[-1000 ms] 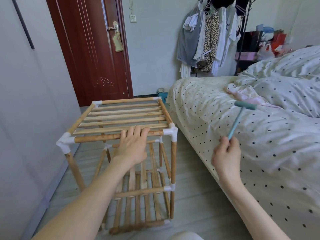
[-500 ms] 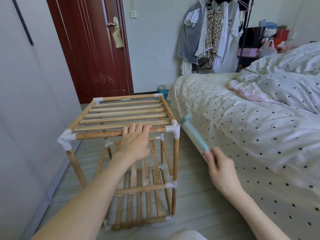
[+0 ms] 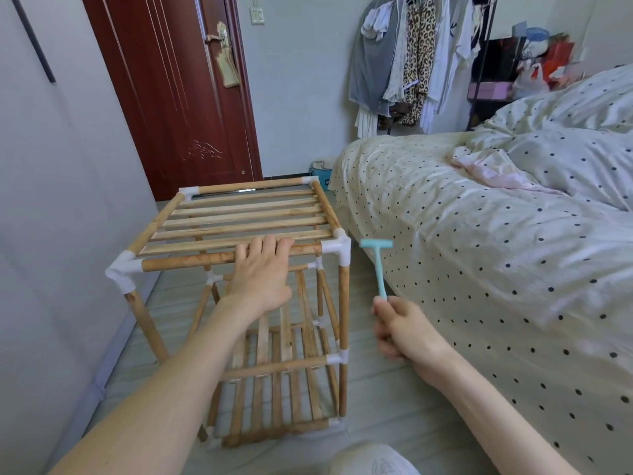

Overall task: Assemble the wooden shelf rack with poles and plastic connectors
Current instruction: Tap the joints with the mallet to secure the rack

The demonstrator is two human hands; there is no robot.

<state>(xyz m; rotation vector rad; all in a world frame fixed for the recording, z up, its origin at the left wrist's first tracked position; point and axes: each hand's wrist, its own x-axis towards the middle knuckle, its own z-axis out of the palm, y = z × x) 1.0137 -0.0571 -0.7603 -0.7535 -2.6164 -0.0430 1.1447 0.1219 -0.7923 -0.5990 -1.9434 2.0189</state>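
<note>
While the rack is steadied from above, these are the relations that matter:

Right hand: the right hand is curled round the bottom of the small teal plastic mallet; handle near upright, leaning slightly left, head at the top lying left to right.

Mallet to target: the head sits just right of the near-right white corner connector, at about the same height and apart from it; a short swing to the left would meet it. Which face it should strike is my guess only.

Left hand: the left hand rests on the near top pole, fingers laid over it onto the slats; whether the thumb wraps under I cannot tell.

Nearer hand: the right hand is the nearer to that connector, the left lying along the same pole just left of it.

Rack: the wooden shelf rack stands upright on the floor, near pole running left to right, between the wall on the left and the bed on the right. It looks close to finished; seating the joints seems to be what is left.

Change: half a second ago the mallet slanted with its head touching or almost on the connector; now it has pulled back right and stands upright. A second ago it was raised over the bed. The left hand has kept its place.
</note>
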